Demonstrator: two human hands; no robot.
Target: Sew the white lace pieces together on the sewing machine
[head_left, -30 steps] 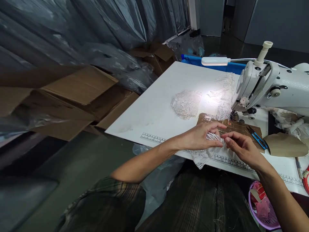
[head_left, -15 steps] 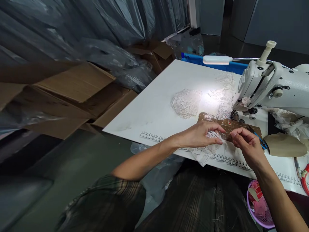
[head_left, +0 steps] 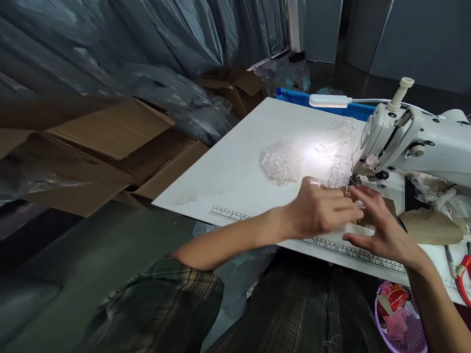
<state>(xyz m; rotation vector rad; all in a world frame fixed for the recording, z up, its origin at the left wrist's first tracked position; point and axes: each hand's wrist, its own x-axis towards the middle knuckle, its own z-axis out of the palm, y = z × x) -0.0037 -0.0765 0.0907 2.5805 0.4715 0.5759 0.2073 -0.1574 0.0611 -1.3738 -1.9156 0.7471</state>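
In the head view my left hand [head_left: 324, 211] is closed over the near part of the sewing table, its fingers curled round a white lace piece [head_left: 359, 204]. Only a scrap of that lace shows at the fingertips; my hand covers the remainder. My right hand [head_left: 386, 228] faces it from the right, thumb and fingers spread apart round the lace end, with nothing visibly gripped. Under both hands lies a brown plate [head_left: 388, 206] beside the needle area of the white sewing machine [head_left: 390, 132]. Other white lace pieces [head_left: 281, 163] rest on the tabletop farther back.
The white table [head_left: 198, 189] has a printed ruler [head_left: 353, 252] along its front edge. A tan pattern piece [head_left: 430, 227] and red-handled scissors [head_left: 461, 279] lie right. A purple basket [head_left: 414, 331] holds scraps below. Cardboard boxes [head_left: 110, 127] stand left.
My left hand has moved right and curled over the lace, which no longer hangs at the table edge. My right hand has opened from a near pinch. The view has tilted slightly.
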